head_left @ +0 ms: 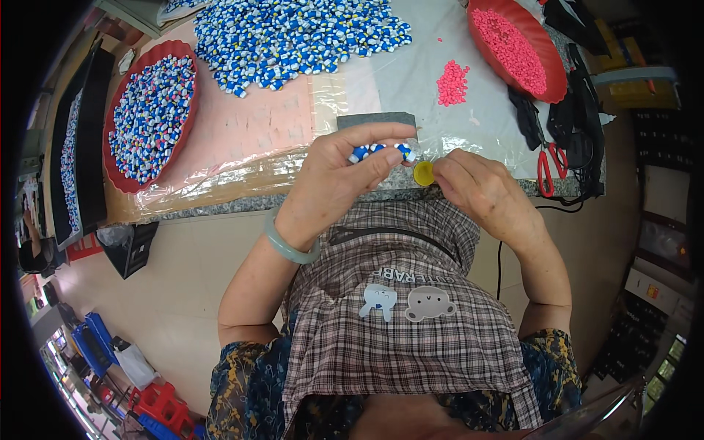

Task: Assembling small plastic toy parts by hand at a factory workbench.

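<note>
Over the table's near edge, my left hand (345, 163) is closed around several small blue-and-white molded pieces (375, 151), which lie in a row between the thumb and fingers. My right hand (478, 183) is pinched just right of a small round yellow cap or shallow dish (424, 174). Its fingertips border the yellow rim; whether they grip it or a tiny piece is hidden. Beyond both hands, a large heap of similar blue-and-white pieces (293, 37) covers the back of the table. To the right of it lies a small pile of pink bits (453, 83).
At the left stands a red scalloped tray (192, 88) full of blue-and-white pieces, some with pink. Another red tray (555, 84) holds pink bits at the back right. Red-handled scissors (545, 170) lie at the table's right edge, beside black straps. A dark grey block (352, 122) sits behind my hands.
</note>
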{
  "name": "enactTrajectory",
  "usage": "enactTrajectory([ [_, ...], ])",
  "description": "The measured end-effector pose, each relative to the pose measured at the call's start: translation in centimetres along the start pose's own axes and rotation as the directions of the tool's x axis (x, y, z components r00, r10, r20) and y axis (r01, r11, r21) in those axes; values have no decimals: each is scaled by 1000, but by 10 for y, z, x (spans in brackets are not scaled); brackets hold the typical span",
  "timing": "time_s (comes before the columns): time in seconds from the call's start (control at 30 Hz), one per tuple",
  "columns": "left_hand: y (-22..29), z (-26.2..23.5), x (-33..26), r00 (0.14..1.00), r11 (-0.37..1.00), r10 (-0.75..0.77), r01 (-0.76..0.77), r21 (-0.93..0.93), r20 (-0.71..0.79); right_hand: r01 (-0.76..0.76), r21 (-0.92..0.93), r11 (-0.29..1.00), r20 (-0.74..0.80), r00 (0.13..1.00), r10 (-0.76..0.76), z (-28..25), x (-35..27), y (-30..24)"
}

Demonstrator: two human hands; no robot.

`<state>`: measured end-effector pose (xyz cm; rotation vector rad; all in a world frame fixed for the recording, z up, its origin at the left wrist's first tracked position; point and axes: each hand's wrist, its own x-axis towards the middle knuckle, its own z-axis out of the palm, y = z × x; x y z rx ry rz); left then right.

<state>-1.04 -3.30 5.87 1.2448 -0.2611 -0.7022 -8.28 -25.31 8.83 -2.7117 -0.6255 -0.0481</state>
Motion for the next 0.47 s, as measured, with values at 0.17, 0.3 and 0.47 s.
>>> enactTrajectory([
  [0.17, -3, -2, 1, 999, 999, -27, 27, -30, 30, -44, 240, 970, -118, 990, 74, -1, -3, 7],
  [0.3, -5, 7, 0, 999, 999, -32, 32, 6, 21, -232, 631, 740, -80, 930, 359, 1, -9, 4],
  [0.47, -15, 16, -2, 988, 944, 156, -144, 298, -18, -226, 799, 557, -88, 873, 480, 4, -8, -9],
])
